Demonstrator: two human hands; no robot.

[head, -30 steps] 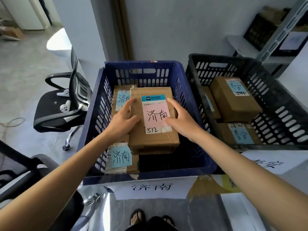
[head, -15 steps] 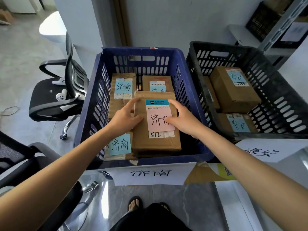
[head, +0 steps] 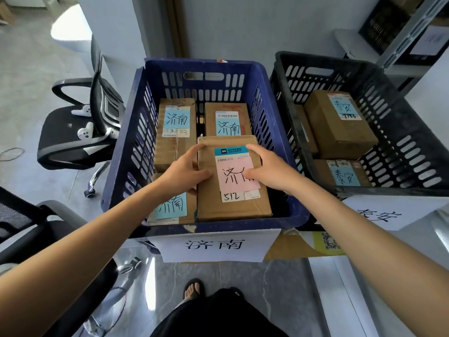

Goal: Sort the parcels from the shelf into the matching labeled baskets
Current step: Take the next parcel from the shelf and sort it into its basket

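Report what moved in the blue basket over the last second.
The pink-labelled parcel came down and toward the near right corner of the blue basket, uncovering the rear parcel. Left hand and right hand still hold it. Other parcels unmoved.

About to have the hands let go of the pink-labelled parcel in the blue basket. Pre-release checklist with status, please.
1. Label match: brown cardboard parcel with a pink label reads 济南, as does the white paper sign on the blue plastic basket: ok.
2. Parcel inside the basket walls: ok.
3. Parcel seated flat: cannot tell; its underside is hidden.
4. Hands clear: not ok; left hand grips its left edge, right hand holds its right side.
5. Neighbour check: back-left cardboard parcel with a blue label also reads 济南: ok.
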